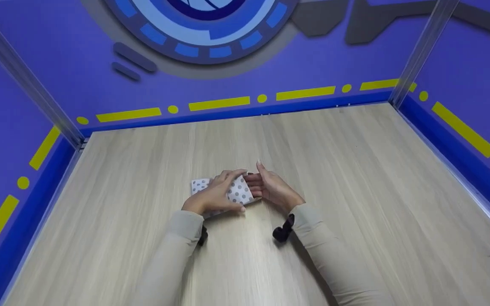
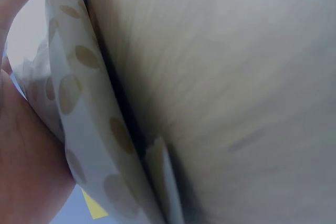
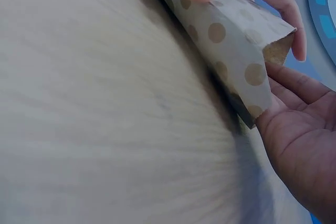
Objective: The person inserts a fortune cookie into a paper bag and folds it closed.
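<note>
A white paper bag with tan-grey polka dots lies on its side on the table, its open end to the right. My left hand spans it from above, thumb on the near side and fingers on the far side, holding it. The right hand has its straight fingers inside the bag's mouth, thumb pointing up outside. In the right wrist view, the brown inner side of the bag shows at the mouth, and the fingertips are hidden inside. Dotted paper bulges beside the left palm in the left wrist view.
The pale wood-grain table spreads around the hands. Purple-blue panels with yellow dashes stand along its back and sides, joined by metal posts. Dark wrist-worn devices sit below the sleeves.
</note>
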`<action>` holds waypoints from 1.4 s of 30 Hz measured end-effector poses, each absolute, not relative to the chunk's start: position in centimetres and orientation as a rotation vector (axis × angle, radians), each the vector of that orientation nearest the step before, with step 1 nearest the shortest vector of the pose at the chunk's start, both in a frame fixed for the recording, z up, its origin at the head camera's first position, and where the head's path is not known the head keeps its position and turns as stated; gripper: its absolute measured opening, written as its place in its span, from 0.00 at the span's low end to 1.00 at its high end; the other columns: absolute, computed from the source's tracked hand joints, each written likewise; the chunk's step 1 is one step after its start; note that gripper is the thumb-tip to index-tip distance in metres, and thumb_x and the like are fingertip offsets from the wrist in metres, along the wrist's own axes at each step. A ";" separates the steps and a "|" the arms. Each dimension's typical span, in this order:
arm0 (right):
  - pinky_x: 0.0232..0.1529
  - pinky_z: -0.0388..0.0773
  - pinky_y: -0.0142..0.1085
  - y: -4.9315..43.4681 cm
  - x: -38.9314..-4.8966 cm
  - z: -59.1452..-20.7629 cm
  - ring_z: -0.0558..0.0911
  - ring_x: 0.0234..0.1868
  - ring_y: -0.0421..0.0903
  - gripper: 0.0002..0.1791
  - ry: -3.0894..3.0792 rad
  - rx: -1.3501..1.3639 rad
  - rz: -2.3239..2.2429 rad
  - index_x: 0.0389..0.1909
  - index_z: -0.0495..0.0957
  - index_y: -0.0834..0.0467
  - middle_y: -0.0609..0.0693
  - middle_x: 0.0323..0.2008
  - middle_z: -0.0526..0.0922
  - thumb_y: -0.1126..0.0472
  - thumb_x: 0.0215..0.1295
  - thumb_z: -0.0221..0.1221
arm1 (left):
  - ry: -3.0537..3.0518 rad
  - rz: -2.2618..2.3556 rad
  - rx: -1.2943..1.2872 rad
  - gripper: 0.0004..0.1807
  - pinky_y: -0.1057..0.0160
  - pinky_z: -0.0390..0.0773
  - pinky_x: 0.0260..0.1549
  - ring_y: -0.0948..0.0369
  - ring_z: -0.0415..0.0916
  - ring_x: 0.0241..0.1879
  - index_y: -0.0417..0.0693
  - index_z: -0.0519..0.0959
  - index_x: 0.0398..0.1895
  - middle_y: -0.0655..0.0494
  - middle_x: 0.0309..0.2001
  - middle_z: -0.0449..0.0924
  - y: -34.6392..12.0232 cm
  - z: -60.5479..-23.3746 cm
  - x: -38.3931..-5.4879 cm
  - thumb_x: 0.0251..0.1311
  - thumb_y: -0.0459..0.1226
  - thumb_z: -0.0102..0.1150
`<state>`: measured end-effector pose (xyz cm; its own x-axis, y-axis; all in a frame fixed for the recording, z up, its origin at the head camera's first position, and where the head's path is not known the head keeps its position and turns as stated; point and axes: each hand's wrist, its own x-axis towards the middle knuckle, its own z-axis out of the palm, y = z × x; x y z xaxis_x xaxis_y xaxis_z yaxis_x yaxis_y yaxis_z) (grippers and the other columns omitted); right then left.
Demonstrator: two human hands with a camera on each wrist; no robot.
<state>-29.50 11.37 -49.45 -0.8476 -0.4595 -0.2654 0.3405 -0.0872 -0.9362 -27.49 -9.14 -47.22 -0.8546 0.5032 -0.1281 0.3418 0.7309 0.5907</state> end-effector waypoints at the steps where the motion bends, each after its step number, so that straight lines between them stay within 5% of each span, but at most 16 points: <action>1: 0.56 0.76 0.40 11.3 -29.5 -49.5 0.74 0.61 0.59 0.42 1.652 -0.127 -1.984 0.65 0.60 0.76 0.71 0.63 0.68 0.41 0.76 0.26 | 2.657 0.825 0.660 0.59 0.40 0.55 0.66 0.46 0.53 0.71 0.78 0.49 0.73 0.56 0.71 0.55 -9.1 -47.2 -27.5 0.37 0.57 0.76; 7: 0.61 0.72 0.43 11.1 -29.4 -49.5 0.68 0.66 0.62 0.44 1.602 -0.150 -1.980 0.67 0.57 0.76 0.71 0.65 0.65 0.39 0.75 0.23 | 2.650 0.846 0.659 0.57 0.40 0.62 0.62 0.46 0.54 0.70 0.79 0.50 0.72 0.58 0.71 0.55 -9.3 -47.1 -27.4 0.39 0.55 0.76; 11: 0.53 0.77 0.36 11.0 -29.4 -49.3 0.70 0.65 0.59 0.46 1.576 -0.184 -1.950 0.68 0.57 0.73 0.72 0.64 0.66 0.36 0.73 0.20 | 2.643 0.851 0.666 0.56 0.41 0.64 0.62 0.47 0.55 0.69 0.79 0.51 0.71 0.57 0.71 0.55 -9.3 -47.0 -27.5 0.39 0.54 0.76; 19: 0.46 0.79 0.36 10.5 -29.6 -49.2 0.82 0.47 0.47 0.53 1.442 -0.156 -1.964 0.59 0.67 0.70 0.58 0.47 0.80 0.29 0.67 0.16 | 2.657 0.829 0.673 0.57 0.42 0.64 0.61 0.47 0.56 0.68 0.74 0.51 0.72 0.56 0.70 0.55 -9.0 -46.7 -27.6 0.39 0.54 0.76; 24: 0.46 0.78 0.36 9.9 -29.5 -49.3 0.81 0.45 0.45 0.55 1.407 -0.182 -1.956 0.57 0.69 0.68 0.53 0.44 0.80 0.27 0.64 0.13 | 2.665 0.819 0.682 0.55 0.41 0.68 0.57 0.46 0.58 0.66 0.78 0.52 0.71 0.56 0.69 0.55 -8.9 -46.7 -27.6 0.40 0.53 0.76; 29: 0.42 0.79 0.36 9.7 -29.4 -49.4 0.81 0.40 0.44 0.49 1.408 -0.135 -1.975 0.43 0.74 0.63 0.52 0.38 0.81 0.28 0.66 0.16 | 2.677 0.797 0.689 0.52 0.40 0.66 0.58 0.47 0.58 0.67 0.84 0.54 0.69 0.55 0.70 0.54 -8.9 -46.9 -27.5 0.40 0.52 0.75; 33: 0.36 0.76 0.34 9.8 -29.4 -49.4 0.77 0.33 0.42 0.37 1.443 -0.101 -1.984 0.29 0.66 0.56 0.48 0.29 0.75 0.32 0.70 0.20 | 2.681 0.800 0.675 0.51 0.39 0.64 0.60 0.47 0.55 0.69 0.80 0.56 0.69 0.56 0.70 0.53 -8.9 -47.0 -27.4 0.41 0.52 0.75; 42: 0.51 0.78 0.37 10.8 -29.1 -48.7 0.80 0.49 0.47 0.39 1.691 -0.104 -1.882 0.60 0.67 0.72 0.62 0.53 0.77 0.40 0.76 0.31 | 2.685 0.816 0.593 0.52 0.43 0.68 0.59 0.49 0.55 0.69 0.73 0.56 0.70 0.61 0.70 0.53 -9.2 -47.1 -27.4 0.39 0.54 0.76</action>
